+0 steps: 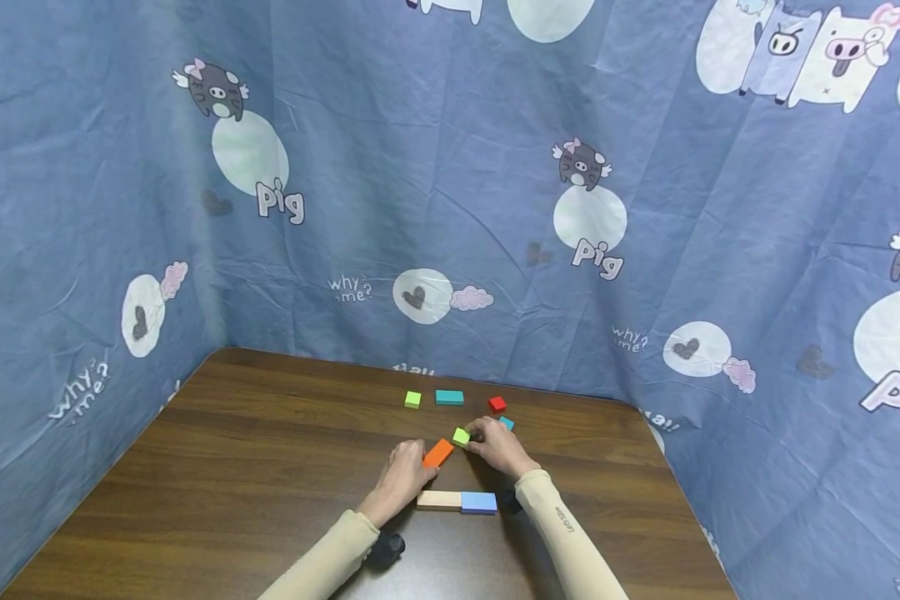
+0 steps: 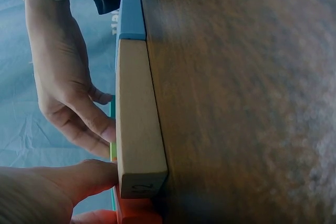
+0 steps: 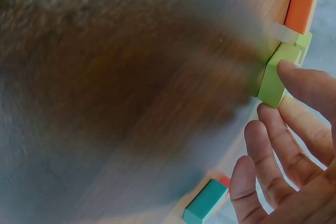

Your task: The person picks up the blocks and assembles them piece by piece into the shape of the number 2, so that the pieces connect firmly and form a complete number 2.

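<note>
My left hand (image 1: 402, 477) grips an orange rectangular block (image 1: 438, 453), which lies slantwise on the table; the left wrist view shows the thumb and a finger beside it. My right hand (image 1: 497, 446) pinches a light green block (image 1: 461, 436) just beyond the orange block's far end. In the right wrist view, the thumb and a finger touch this green block (image 3: 280, 75), while the other fingers are spread loosely. Nearer to me, a plain wooden block (image 1: 439, 500) lies end to end with a blue block (image 1: 479, 502).
Farther back on the brown table (image 1: 270, 450) lie another light green block (image 1: 413, 400), a long teal block (image 1: 449, 397) and a red block (image 1: 497, 403). A smaller teal block (image 1: 507, 423) is partly hidden behind my right hand. A patterned blue cloth (image 1: 420, 208) hangs behind the table.
</note>
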Demonstrator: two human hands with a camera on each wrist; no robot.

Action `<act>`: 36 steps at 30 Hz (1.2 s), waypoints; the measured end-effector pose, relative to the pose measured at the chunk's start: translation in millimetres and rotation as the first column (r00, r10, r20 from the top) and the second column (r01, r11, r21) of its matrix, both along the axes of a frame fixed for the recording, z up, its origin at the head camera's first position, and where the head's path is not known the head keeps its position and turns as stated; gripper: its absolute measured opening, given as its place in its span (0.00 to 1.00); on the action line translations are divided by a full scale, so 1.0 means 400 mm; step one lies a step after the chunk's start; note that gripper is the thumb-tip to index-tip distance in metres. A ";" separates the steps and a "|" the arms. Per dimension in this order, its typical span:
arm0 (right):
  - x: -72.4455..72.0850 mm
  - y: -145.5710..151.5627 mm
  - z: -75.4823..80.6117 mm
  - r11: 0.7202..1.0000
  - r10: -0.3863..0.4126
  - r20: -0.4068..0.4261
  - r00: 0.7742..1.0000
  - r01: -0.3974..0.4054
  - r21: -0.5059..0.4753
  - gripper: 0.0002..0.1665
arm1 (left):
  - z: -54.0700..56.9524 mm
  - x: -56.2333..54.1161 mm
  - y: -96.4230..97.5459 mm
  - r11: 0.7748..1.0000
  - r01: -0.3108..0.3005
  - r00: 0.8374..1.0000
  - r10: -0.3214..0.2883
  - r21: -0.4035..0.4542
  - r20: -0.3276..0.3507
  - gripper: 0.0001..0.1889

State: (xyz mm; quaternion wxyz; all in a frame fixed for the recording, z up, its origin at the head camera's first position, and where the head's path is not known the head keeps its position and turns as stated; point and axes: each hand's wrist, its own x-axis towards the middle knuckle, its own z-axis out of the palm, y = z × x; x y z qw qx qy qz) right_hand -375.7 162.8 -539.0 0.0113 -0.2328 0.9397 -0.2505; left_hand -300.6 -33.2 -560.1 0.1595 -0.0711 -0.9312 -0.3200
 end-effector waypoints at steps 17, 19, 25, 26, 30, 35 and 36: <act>0.001 -0.010 -0.005 1.000 0.022 0.002 1.000 -0.022 0.005 0.14 | -0.001 0.001 -0.004 1.000 0.013 1.000 -0.013 0.002 0.019 0.14; 0.001 -0.010 -0.006 1.000 0.027 0.004 1.000 -0.027 0.007 0.14 | -0.002 0.001 -0.004 1.000 0.012 1.000 -0.012 0.001 0.019 0.15; -0.002 -0.014 -0.011 0.999 0.041 -0.007 0.999 -0.041 -0.006 0.14 | -0.005 0.001 -0.005 1.000 0.010 1.000 -0.010 -0.001 -0.002 0.15; -0.002 -0.015 -0.011 0.999 0.042 -0.010 0.999 -0.042 -0.005 0.14 | -0.005 0.001 -0.005 1.000 0.010 1.000 -0.010 0.000 -0.002 0.15; -0.004 -0.017 -0.012 0.999 0.050 -0.014 0.999 -0.050 -0.014 0.14 | -0.002 0.000 -0.005 1.000 0.012 1.000 -0.012 0.007 0.013 0.14; -0.003 -0.019 -0.012 0.998 0.055 -0.010 0.998 -0.056 -0.026 0.14 | -0.002 0.000 -0.004 1.000 0.019 1.000 -0.019 0.004 0.021 0.14; -0.002 -0.019 -0.011 0.998 0.056 -0.008 0.998 -0.056 -0.030 0.14 | -0.002 0.000 -0.004 1.000 0.020 1.000 -0.020 0.003 0.020 0.14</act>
